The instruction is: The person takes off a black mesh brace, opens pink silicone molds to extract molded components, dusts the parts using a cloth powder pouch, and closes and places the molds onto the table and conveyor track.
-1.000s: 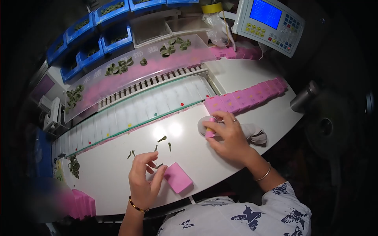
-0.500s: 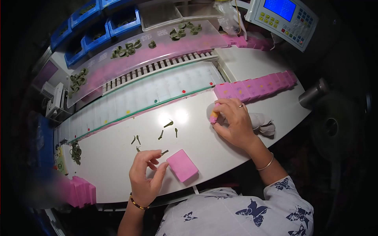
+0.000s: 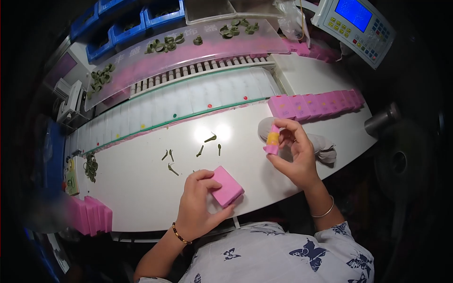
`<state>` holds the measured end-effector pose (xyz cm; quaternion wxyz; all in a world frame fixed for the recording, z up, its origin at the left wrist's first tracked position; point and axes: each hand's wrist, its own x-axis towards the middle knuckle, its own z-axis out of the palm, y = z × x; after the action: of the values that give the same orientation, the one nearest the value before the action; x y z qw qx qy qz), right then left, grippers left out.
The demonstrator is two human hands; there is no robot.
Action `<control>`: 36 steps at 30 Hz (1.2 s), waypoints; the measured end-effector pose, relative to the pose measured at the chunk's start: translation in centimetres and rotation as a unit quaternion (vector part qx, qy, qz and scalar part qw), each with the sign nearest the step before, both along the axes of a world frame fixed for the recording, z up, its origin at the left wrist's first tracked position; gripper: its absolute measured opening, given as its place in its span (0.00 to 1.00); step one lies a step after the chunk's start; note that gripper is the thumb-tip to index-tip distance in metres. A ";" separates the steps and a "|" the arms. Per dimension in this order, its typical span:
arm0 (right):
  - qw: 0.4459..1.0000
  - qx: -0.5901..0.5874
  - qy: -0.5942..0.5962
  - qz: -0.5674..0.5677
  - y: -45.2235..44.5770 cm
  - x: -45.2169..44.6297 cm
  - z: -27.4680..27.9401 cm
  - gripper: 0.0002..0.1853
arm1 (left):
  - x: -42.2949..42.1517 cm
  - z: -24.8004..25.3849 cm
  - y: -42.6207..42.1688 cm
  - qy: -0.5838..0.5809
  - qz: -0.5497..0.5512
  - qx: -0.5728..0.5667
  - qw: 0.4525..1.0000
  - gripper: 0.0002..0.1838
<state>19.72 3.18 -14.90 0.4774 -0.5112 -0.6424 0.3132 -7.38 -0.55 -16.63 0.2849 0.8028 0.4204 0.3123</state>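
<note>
Between the thumb and fingers of my right hand [image 3: 297, 153] is a small pink piece with a yellow band [image 3: 272, 139], raised over the white table beside a grey round object [image 3: 265, 128]. My left hand [image 3: 200, 203] grips a pink block [image 3: 226, 187] by its edges near the table's front, fingers on top and thumb at the lower side. Several small green pieces [image 3: 210, 137] lie scattered on the table beyond the left hand.
A row of pink blocks [image 3: 309, 106] runs at the right, by a metal cylinder [image 3: 382, 120]. Behind lie a green-edged conveyor [image 3: 184, 101], blue bins [image 3: 127, 26] and a control panel [image 3: 361, 23]. More pink blocks [image 3: 92, 216] stand at the left.
My left hand has moved right and closed on the pink block. My right hand has turned, showing more of the banded piece. The view has shifted.
</note>
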 end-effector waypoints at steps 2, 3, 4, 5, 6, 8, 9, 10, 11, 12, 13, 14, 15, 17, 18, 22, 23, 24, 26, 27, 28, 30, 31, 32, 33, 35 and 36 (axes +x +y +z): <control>0.987 -0.056 0.143 0.053 -0.9 -0.9 -0.2 0.35 | 0.0 -0.2 0.3 -0.121 0.047 -0.066 0.989 0.30; 0.968 -0.089 0.215 0.097 -1.5 -1.9 0.1 0.36 | -0.2 0.2 0.4 -0.114 0.060 -0.085 0.988 0.30; 0.940 -0.122 0.287 0.140 -2.1 -2.9 0.1 0.37 | -0.2 0.1 0.6 -0.111 0.065 -0.087 0.988 0.30; 0.928 -0.130 0.301 0.175 -2.5 -3.7 -0.3 0.38 | -0.2 -0.1 0.7 -0.129 0.069 -0.102 0.984 0.30; 0.922 -0.126 0.305 0.201 -2.8 -4.6 -0.5 0.37 | -0.3 -0.1 0.8 -0.148 0.072 -0.118 0.979 0.29; 0.952 -0.066 0.215 0.209 -3.0 -6.1 -1.2 0.35 | -1.0 0.5 1.2 -0.087 0.078 -0.064 0.991 0.28; 0.970 -0.012 0.149 0.191 -3.0 -6.5 -1.3 0.33 | -1.3 0.7 1.4 -0.072 0.063 -0.049 0.994 0.27; 0.969 -0.014 0.151 0.194 -2.9 -6.7 -1.2 0.33 | -1.5 0.7 1.6 -0.057 0.047 -0.034 0.997 0.26; 0.974 0.022 0.121 0.190 -2.8 -7.0 -1.2 0.33 | -1.6 0.7 1.6 -0.055 0.050 -0.037 0.997 0.26; 0.977 0.058 0.091 0.184 -2.8 -7.1 -1.2 0.33 | -1.7 0.7 1.6 -0.080 0.053 -0.054 0.994 0.23; 0.977 0.057 0.093 0.186 -2.6 -7.2 -1.1 0.33 | -1.8 0.6 1.6 -0.105 0.055 -0.069 0.991 0.20; 0.978 0.073 0.068 0.182 -2.5 -7.3 -1.0 0.33 | -1.5 0.5 1.5 -0.104 0.056 -0.069 0.991 0.20; 0.979 0.088 0.044 0.179 -2.5 -7.3 -0.9 0.33 | -0.9 0.2 1.3 -0.159 0.092 -0.070 0.980 0.16; 0.979 0.089 0.047 0.178 -2.4 -7.4 -1.0 0.33 | -0.6 0.2 1.7 -0.155 0.092 0.007 0.984 0.12; 0.979 0.091 0.049 0.176 -2.5 -7.4 -1.1 0.34 | -0.6 0.1 2.1 -0.154 0.095 0.005 0.984 0.12; 0.980 0.080 0.028 0.181 -3.3 -6.3 -1.1 0.33 | -0.8 -0.3 2.3 -0.054 0.070 -0.016 0.996 0.10; 0.977 0.087 0.009 0.193 -3.4 -5.8 -1.2 0.33 | -0.6 0.3 2.2 -0.070 0.056 -0.034 0.995 0.13; 0.974 0.095 -0.010 0.206 -3.4 -5.5 -1.3 0.33 | -0.6 0.6 2.1 -0.085 0.043 -0.051 0.994 0.17; 0.980 0.040 0.048 0.187 -4.1 -5.4 -1.7 0.31 | -0.5 0.3 1.9 -0.087 0.044 -0.072 0.993 0.22; 0.981 -0.011 0.104 0.165 -4.3 -5.3 -1.9 0.30 | -0.5 0.2 1.8 -0.089 0.044 -0.091 0.991 0.27; 0.981 -0.013 0.104 0.165 -4.2 -5.2 -2.0 0.30 | -0.2 0.1 1.6 -0.089 0.045 -0.092 0.991 0.27; 0.987 0.003 0.092 0.129 -3.6 -4.9 -2.1 0.27 | 0.5 0.0 1.3 -0.071 0.073 -0.047 0.994 0.30; 0.991 -0.008 0.086 0.101 -3.5 -5.0 -2.1 0.25 | 0.8 -0.2 1.2 -0.071 0.074 -0.047 0.994 0.30; 0.991 -0.009 0.085 0.101 -3.3 -5.2 -2.2 0.25 | 1.0 -0.5 1.1 -0.057 0.087 -0.026 0.994 0.32; 0.993 0.001 0.080 0.091 -3.1 -5.4 -2.4 0.25 | 1.3 -0.8 1.0 -0.043 0.099 -0.005 0.994 0.35; 0.994 0.022 0.070 0.079 -2.9 -6.4 -2.2 0.23 | 1.7 -1.5 0.7 -0.023 0.111 0.025 0.993 0.35; 0.994 0.022 0.070 0.078 -3.0 -7.1 -2.2 0.23 | 1.9 -1.8 0.6 -0.001 0.125 0.056 0.991 0.36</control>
<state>12.58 0.22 -17.11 0.5063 -0.4255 -0.6523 0.3702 -5.46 0.09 -18.40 0.1989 0.7583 0.4992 0.3691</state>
